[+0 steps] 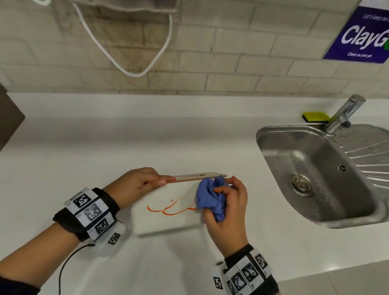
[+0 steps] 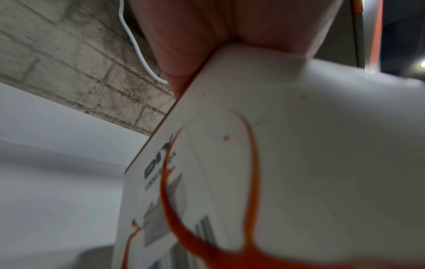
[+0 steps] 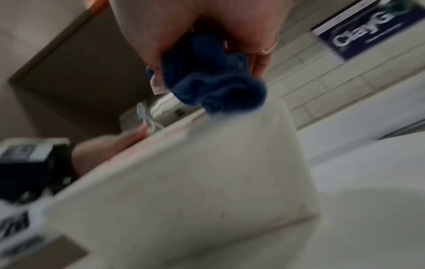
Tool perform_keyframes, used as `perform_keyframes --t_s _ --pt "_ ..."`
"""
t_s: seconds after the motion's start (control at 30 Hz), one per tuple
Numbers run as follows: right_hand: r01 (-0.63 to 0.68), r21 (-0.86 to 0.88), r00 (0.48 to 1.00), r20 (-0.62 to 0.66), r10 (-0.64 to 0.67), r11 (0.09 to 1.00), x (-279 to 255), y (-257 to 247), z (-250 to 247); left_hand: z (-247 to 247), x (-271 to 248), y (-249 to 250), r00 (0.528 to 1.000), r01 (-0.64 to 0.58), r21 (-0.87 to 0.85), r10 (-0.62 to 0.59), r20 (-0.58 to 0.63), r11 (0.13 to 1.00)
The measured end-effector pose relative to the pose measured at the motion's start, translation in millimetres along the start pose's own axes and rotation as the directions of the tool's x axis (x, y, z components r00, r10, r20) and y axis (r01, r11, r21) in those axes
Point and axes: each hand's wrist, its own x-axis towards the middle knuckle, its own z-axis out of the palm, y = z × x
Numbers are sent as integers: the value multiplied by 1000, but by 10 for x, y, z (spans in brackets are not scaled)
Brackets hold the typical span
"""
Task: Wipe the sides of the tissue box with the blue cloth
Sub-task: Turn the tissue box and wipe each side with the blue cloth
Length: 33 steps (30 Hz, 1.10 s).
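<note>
A white tissue box (image 1: 163,215) stands on the white counter, its near side streaked with an orange smear (image 1: 170,210). My left hand (image 1: 140,182) grips the box's top left edge, thumb along the rim. The left wrist view shows that smear (image 2: 174,218) up close on the box (image 2: 310,145). My right hand (image 1: 226,205) holds a bunched blue cloth (image 1: 211,198) against the upper right part of the box's near side, at the smear's right end. In the blurred right wrist view the blue cloth (image 3: 211,80) touches the box (image 3: 195,182) near its top corner.
A steel sink (image 1: 318,174) with a tap (image 1: 346,114) lies close to the right. A yellow sponge (image 1: 316,117) sits behind it. A white cable (image 1: 126,60) hangs on the tiled wall. A dark cabinet (image 1: 1,119) stands at far left.
</note>
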Motion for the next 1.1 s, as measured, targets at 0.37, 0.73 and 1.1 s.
perform_keyframes --t_s 0.37,0.73,1.1 --pt "137 -263 986 -58 -158 955 25 204 504 -40 85 3 998 62 -131 -60 13 990" --pt "262 -229 924 340 -175 937 -115 -1 1028 -94 103 63 975 223 -394 -204 89 892" --pt "613 49 499 751 -434 789 110 106 604 -81 84 -35 997 70 -188 -64 39 980"
